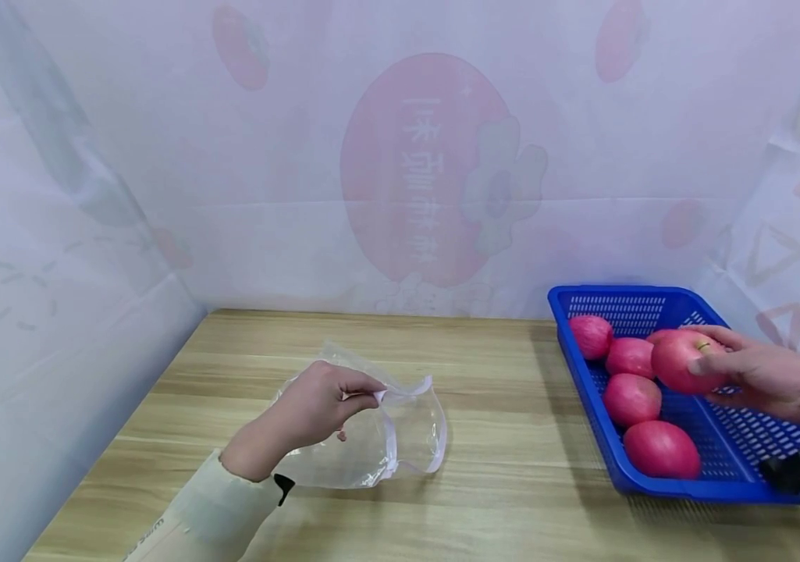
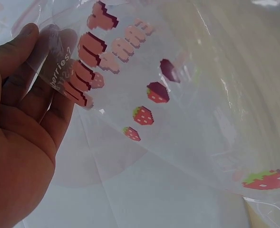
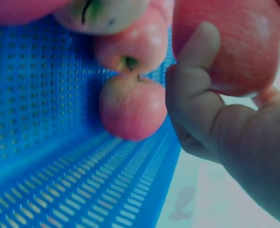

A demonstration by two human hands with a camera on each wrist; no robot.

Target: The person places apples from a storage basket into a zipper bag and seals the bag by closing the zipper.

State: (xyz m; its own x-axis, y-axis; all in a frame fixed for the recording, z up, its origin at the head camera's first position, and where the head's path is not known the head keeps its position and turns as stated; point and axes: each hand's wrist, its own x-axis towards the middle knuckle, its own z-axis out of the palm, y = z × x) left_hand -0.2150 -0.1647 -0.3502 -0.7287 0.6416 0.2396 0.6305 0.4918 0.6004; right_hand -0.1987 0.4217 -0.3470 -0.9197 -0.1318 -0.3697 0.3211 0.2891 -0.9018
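A clear plastic bag (image 1: 350, 445) with a pale zip edge lies on the table, its mouth toward the right. My left hand (image 1: 318, 402) pinches the upper edge of that opening between thumb and fingers. Printed strawberries and pink letters show on the bag (image 2: 144, 95) in the left wrist view. Over the blue basket (image 1: 585, 421), my right hand (image 1: 765, 375) grips a red apple (image 1: 684, 361), which also appears as the held apple (image 3: 235, 42) in the right wrist view. Several more apples (image 1: 661, 450) sit along the basket's left side, partly hidden behind the held one.
The wooden table (image 1: 498, 437) meets a printed white cloth (image 1: 287, 203) at the back, with more cloth at both sides. A black device (image 1: 796, 472) is on the right wrist, by the basket's front right corner.
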